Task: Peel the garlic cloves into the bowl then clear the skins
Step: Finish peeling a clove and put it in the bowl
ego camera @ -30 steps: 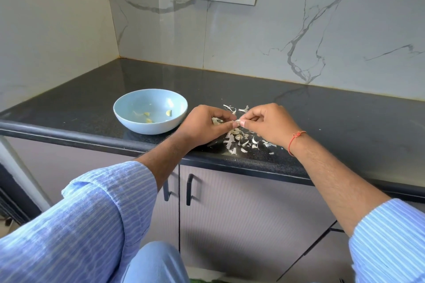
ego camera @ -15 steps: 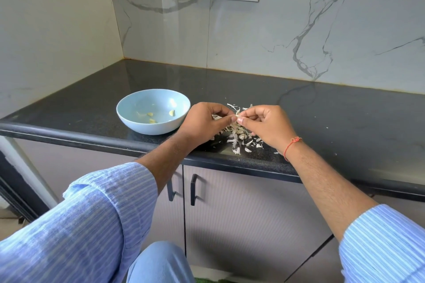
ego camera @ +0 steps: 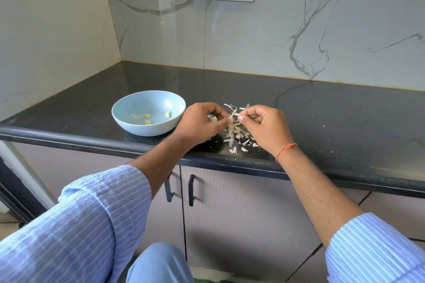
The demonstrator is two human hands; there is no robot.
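At frame centre, the left hand (ego camera: 199, 124) and right hand (ego camera: 264, 126) are both pinching one clove (ego camera: 233, 115) above the skins (ego camera: 235, 136); the bowl (ego camera: 148, 113) is sitting left of them, holding peeled cloves (ego camera: 168, 114).

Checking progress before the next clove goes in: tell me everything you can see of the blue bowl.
The bowl is pale blue, round, glossy, ceramic-looking, with a smooth plain rim. It stands upright on the dark speckled countertop, near the front edge, left of the skins. Inside lie a few small yellowish peeled cloves, apart from one another; most of the floor is bare. The left hand is close beside its right side; whether they touch cannot be told.
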